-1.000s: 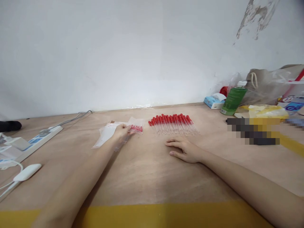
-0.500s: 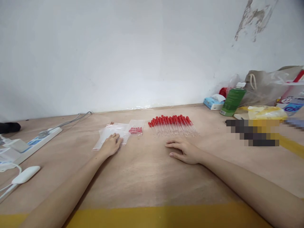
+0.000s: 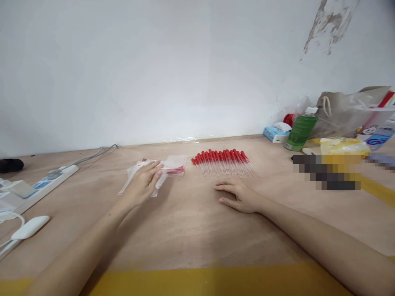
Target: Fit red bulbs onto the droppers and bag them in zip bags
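My left hand (image 3: 142, 183) is raised a little over a stack of clear zip bags (image 3: 131, 176) on the table. Its thumb and forefinger are closed on a zip bag (image 3: 158, 190), which hangs below and beside the fingers. Just right of it lies another bag (image 3: 176, 161) with red bulbs inside, partly covered. My right hand (image 3: 242, 196) rests on the table with its fingers apart, holding nothing. Beyond it, a row of droppers (image 3: 220, 158) with red bulbs and clear stems lies side by side, bulbs toward the wall.
On the left are a white power strip (image 3: 55, 185) with plugs and a white cabled device (image 3: 31, 227). A blue tissue pack (image 3: 274, 133), a green bottle (image 3: 301, 129) and plastic bags stand at the back right. Yellow tape (image 3: 185, 281) runs along the front edge.
My left hand has risen off the stack of bags, lifting a bag, which now partly covers the red bulbs beside it. My right hand has stayed in place.
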### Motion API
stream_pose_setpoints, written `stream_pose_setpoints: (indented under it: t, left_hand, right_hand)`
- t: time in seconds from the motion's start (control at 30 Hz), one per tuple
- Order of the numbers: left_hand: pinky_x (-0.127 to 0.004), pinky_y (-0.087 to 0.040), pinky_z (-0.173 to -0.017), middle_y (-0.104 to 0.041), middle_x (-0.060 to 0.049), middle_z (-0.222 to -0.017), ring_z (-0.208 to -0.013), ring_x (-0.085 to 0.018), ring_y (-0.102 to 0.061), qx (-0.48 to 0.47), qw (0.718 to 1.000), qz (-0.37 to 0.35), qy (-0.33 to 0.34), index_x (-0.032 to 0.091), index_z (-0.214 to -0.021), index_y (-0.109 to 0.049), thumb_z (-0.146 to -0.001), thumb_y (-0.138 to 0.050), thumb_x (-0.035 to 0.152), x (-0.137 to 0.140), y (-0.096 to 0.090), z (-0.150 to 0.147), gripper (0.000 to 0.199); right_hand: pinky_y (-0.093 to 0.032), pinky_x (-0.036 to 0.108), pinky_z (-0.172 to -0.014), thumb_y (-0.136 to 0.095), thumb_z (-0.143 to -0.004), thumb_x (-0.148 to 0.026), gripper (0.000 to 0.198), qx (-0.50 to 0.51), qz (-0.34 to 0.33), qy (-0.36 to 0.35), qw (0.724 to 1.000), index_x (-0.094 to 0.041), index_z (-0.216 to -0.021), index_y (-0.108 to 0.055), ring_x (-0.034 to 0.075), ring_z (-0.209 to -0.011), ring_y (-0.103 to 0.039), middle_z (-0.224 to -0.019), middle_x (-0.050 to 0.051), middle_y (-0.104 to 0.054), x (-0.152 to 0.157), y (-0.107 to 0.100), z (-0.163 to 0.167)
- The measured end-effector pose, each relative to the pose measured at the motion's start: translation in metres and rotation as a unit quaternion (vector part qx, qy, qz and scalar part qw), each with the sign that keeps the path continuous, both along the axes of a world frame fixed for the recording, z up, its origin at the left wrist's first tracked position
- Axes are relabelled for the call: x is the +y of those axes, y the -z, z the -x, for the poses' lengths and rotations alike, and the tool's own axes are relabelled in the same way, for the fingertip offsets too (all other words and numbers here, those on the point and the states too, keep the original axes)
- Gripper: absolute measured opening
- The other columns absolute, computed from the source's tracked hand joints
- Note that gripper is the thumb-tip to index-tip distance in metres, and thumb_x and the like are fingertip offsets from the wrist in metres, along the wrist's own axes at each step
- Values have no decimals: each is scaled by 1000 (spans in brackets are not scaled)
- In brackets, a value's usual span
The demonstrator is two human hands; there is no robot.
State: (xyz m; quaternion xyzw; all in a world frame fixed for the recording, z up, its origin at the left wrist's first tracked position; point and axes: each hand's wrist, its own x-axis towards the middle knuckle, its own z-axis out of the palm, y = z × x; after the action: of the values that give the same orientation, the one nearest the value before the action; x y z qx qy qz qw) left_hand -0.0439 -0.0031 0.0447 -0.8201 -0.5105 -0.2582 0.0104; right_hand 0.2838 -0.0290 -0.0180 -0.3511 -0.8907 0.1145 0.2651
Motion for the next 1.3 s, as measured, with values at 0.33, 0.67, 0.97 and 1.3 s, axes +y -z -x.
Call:
stream_pose_setpoints:
  t: [0.33,0.67,0.97,1.3]
  left_hand:
    - [-48,-16,-104,-24,-7,-143,-131,-28,-17,157,933,121,302,30,-130,-37,-78,-50,52,-18,22,-72,58]
    - [-46,-24,-101,-34,-10,-138,-126,-28,-29,75,968,193,144,24,-133,-34,-88,-28,49,-69,25,-91,52]
    - [-31,-43,-72,-61,-7,-90,-81,-20,-57,-74,989,120,53,16,-94,-61,-74,-57,37,-13,36,-84,29]
    - [-24,-35,-55,-51,0,-67,-61,-13,-48,-100,986,114,65,16,-66,-52,-76,-52,27,-16,54,-90,15]
  right_hand:
    - [-40,27,-61,-49,-76,-24,16,125,-16,156,980,-17,-84,-60,13,-61,-52,-68,2,-59,-1,-8,-1]
    - [-36,32,-69,-59,-71,-47,30,25,32,191,981,-18,-80,-62,15,-64,-53,-67,1,-60,-10,-12,16]
    - [-33,37,-80,-48,-82,-18,26,-40,-47,66,996,-32,-88,-68,19,-90,-50,-93,4,-58,6,-2,8]
    - [-35,41,-85,-52,-73,-56,51,-46,-23,161,986,-17,-105,-60,26,-99,-47,-106,12,-55,-23,-5,30]
